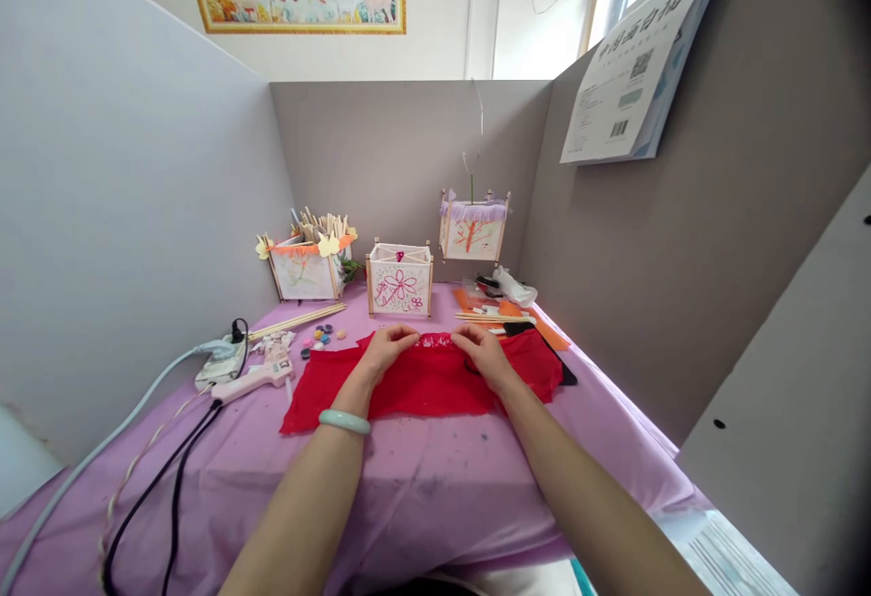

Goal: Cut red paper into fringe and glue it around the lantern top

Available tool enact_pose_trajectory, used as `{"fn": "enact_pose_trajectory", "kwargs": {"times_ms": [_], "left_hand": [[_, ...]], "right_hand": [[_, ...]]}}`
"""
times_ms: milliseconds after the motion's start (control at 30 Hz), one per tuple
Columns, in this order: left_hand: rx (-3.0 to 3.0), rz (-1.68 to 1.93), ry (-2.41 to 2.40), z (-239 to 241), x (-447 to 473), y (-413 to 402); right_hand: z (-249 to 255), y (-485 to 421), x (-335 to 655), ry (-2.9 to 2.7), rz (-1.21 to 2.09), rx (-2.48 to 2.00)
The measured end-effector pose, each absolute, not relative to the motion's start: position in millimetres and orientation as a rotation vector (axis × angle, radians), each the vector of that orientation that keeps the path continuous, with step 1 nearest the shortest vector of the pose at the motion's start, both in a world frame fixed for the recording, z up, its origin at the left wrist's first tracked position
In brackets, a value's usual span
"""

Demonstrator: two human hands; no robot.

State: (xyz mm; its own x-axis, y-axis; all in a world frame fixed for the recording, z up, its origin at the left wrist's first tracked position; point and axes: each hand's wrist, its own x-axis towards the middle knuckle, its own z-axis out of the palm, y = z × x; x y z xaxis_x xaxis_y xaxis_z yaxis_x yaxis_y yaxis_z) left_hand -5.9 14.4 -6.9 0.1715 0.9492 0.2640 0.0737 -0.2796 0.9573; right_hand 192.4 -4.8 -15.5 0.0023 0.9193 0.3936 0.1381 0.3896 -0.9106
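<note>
Both bare forearms are reaching forward from the bottom of the view, angling inward so the hands are lying close together but apart. The left hand (385,348) is resting palm down with its fingers curled, the fingertips (406,334) pinching at the far edge of what lies beneath it. The right hand (484,351) is mirroring it, palm down, knuckles raised, fingers bent and pinching inward toward the left. The left wrist is wearing a pale green bangle (344,421).

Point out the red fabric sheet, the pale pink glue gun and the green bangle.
red fabric sheet (415,392), head view, bare middle
pale pink glue gun (253,380), head view, body
green bangle (344,421), head view, front band
</note>
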Motion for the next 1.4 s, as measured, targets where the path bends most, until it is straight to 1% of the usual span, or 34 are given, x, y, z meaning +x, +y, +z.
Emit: {"fn": "enact_pose_trajectory", "kwargs": {"times_ms": [100,267,400,600,767,1000,1167,1400], "left_hand": [[1.644,1.323,1.033,-7.2,-5.3,17.8],[1.671,1.326,1.082,-7.9,-4.5,19.3],[1.658,1.32,1.037,-2.8,-3.0,13.3],[1.677,0.989,0.892,2.3,-1.5,2.2],[1.624,0.93,0.901,1.9,-1.8,-0.7],[1.454,0.95,0.834,0.3,-5.2,4.0],[1.463,0.978,0.861,-1.9,-7.2,6.4],[1.539,0.835,0.794,5.4,-2.6,-5.4]], "right_hand": [[-18.2,-2.1,192.5,-1.581,0.661,-1.016],[-15.2,-4.5,191.4,-1.585,0.635,-1.012],[-7.3,-12.6,190.2,-1.575,0.787,-0.951],[-2.7,-20.2,192.1,-1.378,1.114,-0.796],[-5.8,-18.0,193.9,-1.252,1.306,-0.714],[-10.2,-11.4,194.3,-1.194,1.291,-0.75],[-7.8,-12.9,194.7,-1.196,1.239,-0.793],[-0.2,-20.4,195.5,-1.203,1.364,-0.641]]}}
